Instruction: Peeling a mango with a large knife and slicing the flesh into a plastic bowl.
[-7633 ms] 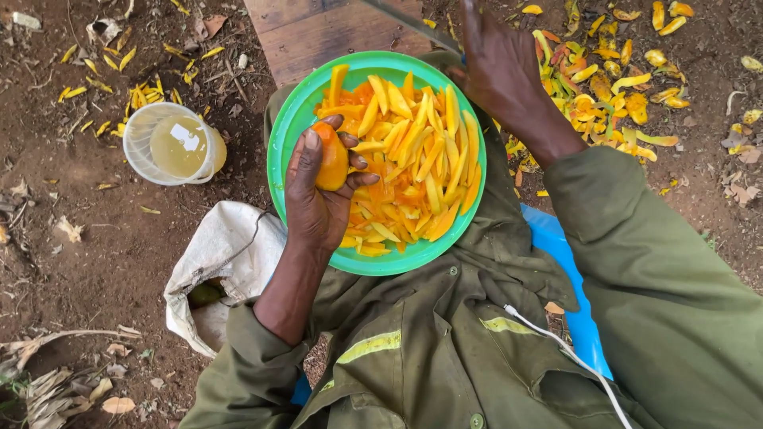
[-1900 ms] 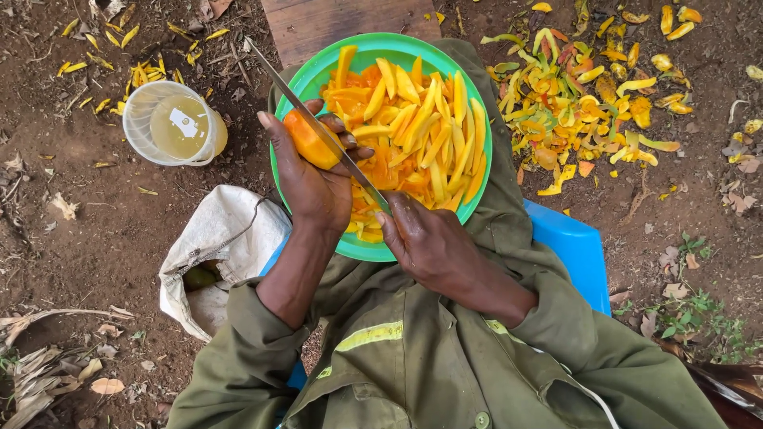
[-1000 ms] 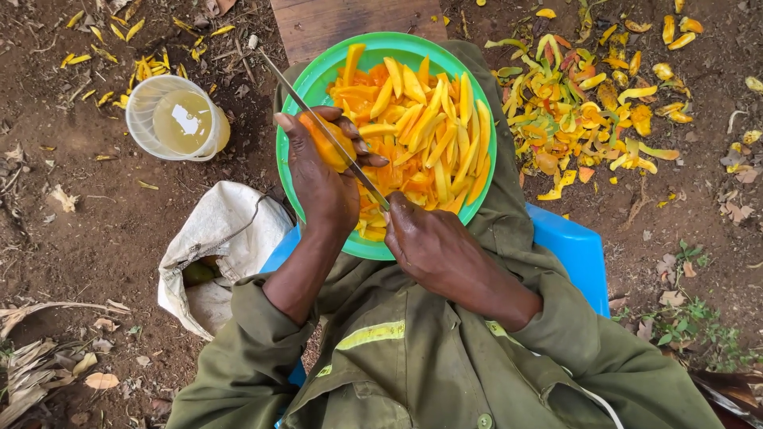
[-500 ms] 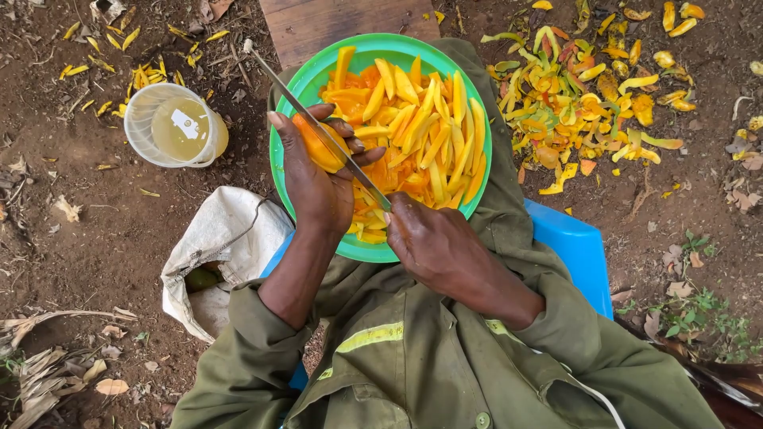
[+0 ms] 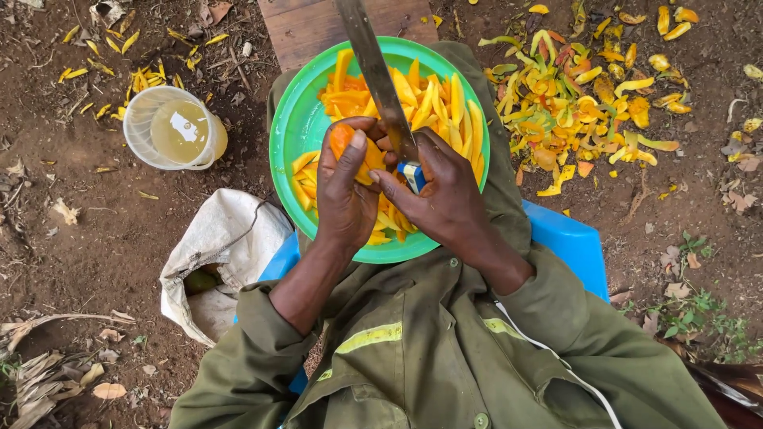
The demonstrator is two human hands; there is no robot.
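Orange mango piece [image 5: 350, 151] – left hand [image 5: 346, 199], knife [image 5: 377, 71] over plate rim [image 5: 288, 127]

An outdoor yard with bare brown soil [image 5: 95, 230] — not a kitchen. Dry leaves [image 5: 48, 373], weeds [image 5: 699, 314] and a heap of yellow peels [image 5: 588, 103] lie on the ground. A plank [image 5: 306, 24], a sack [image 5: 218, 254] and a blue seat [image 5: 568, 246] stand in — makeshift workplace.

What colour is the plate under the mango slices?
Green plate, clearest in the head view.

knife [image 5: 380, 79] swung upright, slices [image 5: 306, 171] newly dropped
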